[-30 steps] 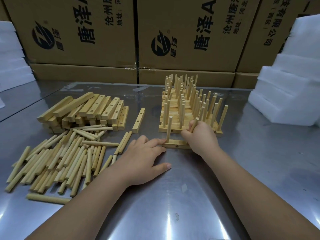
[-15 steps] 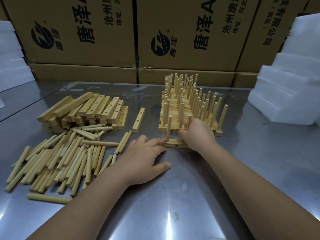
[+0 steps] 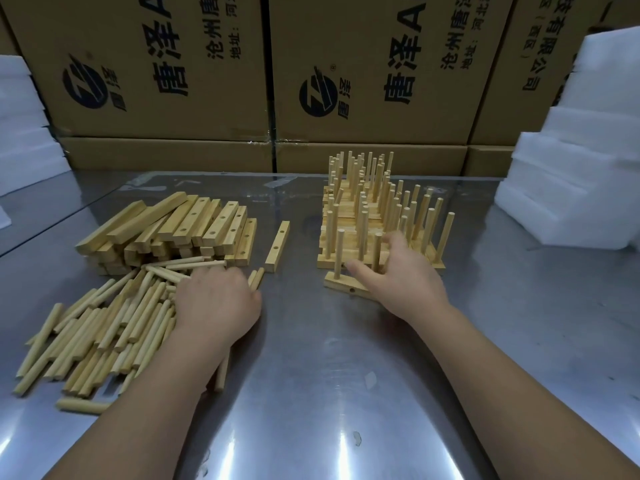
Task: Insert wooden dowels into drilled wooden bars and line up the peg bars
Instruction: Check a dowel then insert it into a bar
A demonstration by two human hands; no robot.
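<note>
Centre right of the frame, the short pale wooden bar (image 3: 343, 288) lay on the shiny steel table (image 3: 311, 393), just in front of the block of finished peg bars (image 3: 367, 206). One round pale wooden dowel (image 3: 340, 252) stood upright near its left end.

A second dowel (image 3: 377, 249) stood just beside the right hand (image 3: 401, 284). Half a second earlier that hand had been closed round it; now its fingers were spread wide and its thumb stretched out, holding nothing, with its heel over the bar's right end. By that, the second peg looked seated.

The left hand (image 3: 216, 303) had left the bar's left end and gone to centre left. It sat palm down on the heap of loose pale wooden dowels (image 3: 97, 334). Its fingers were hidden behind its back, so whether it had taken a dowel could not be told.

This bar seemed finished and ready to be pushed against the row. The left hand's reach pointed to the next one, likely the single drilled bar (image 3: 277, 244) lying between the heap and the row, right of the stack of drilled pale wooden bars (image 3: 180, 230).
</note>
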